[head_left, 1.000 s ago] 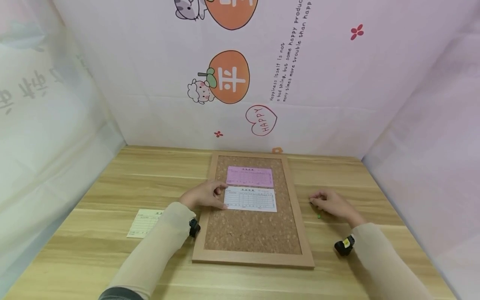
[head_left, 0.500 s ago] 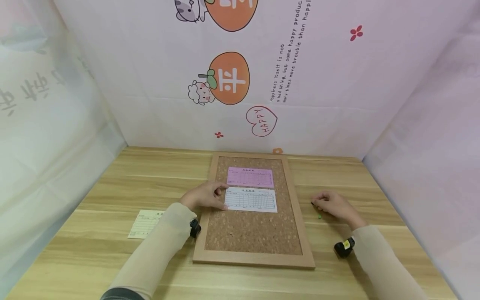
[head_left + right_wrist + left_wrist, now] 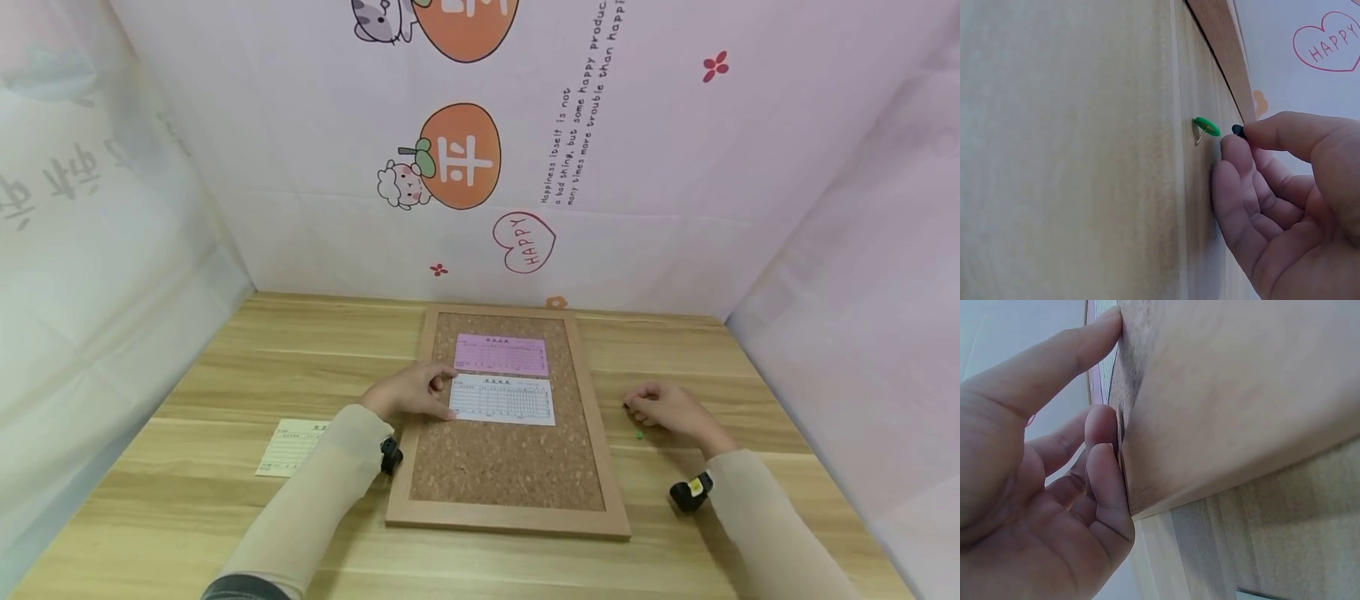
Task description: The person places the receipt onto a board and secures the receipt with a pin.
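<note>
My left hand (image 3: pixel 408 390) rests at the left edge of a white printed slip (image 3: pixel 502 398), thumb and forefinger spread to its two left corners. The slip lies on a framed cork board (image 3: pixel 506 462), just below a pink slip (image 3: pixel 501 354). In the left wrist view, the other fingers (image 3: pixel 1109 478) curl against the board's frame. To the right of the board, my right hand (image 3: pixel 667 410) pinches a small black thumbtack (image 3: pixel 1239 130) between thumb and forefinger, close above the table. Beside those fingertips a green thumbtack (image 3: pixel 1207 126) lies on the table, pin slanting down.
A pale yellow slip (image 3: pixel 288 447) lies on the wooden table (image 3: pixel 187 500) left of the board, partly covered by the left sleeve (image 3: pixel 315 475). Behind the table hangs a printed white cloth (image 3: pixel 637 250), with more cloth at both sides.
My right hand has shifted very slightly to the right with the black thumbtack. The left hand and the slips stay where they were.
</note>
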Tool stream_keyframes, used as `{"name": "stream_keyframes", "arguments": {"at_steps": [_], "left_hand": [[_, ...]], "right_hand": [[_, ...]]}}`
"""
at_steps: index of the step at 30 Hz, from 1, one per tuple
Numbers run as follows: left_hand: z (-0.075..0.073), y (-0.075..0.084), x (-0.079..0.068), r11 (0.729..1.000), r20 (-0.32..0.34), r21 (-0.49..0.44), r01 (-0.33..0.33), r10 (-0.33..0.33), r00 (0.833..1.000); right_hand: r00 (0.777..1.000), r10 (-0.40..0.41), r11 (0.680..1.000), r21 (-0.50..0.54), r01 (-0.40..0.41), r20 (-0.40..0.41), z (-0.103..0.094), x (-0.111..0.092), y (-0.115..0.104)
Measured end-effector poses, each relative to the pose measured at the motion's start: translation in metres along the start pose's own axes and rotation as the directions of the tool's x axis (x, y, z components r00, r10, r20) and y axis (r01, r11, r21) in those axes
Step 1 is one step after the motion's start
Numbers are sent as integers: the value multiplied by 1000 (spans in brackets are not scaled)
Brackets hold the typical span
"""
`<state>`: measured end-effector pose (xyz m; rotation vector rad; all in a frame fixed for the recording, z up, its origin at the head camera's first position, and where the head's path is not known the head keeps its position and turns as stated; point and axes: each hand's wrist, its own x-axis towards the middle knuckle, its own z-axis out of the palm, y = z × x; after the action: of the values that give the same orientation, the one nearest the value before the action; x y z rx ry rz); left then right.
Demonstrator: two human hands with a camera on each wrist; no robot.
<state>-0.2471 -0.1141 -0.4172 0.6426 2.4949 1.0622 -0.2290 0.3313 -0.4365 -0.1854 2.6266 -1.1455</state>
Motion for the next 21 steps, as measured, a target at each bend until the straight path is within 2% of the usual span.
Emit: {"name": "stream_keyframes", "arguments": {"at_steps": [10,21], "left_hand": [[0,1,0,1000,11,-4,1,-1,1000],[0,-3,2,1000,8,10,0,0,1000]], "right_hand": [[999,-16,992,122,11,37,-2,3,0],[999,-20,990,143,13,50,-1,2,-18]]}}
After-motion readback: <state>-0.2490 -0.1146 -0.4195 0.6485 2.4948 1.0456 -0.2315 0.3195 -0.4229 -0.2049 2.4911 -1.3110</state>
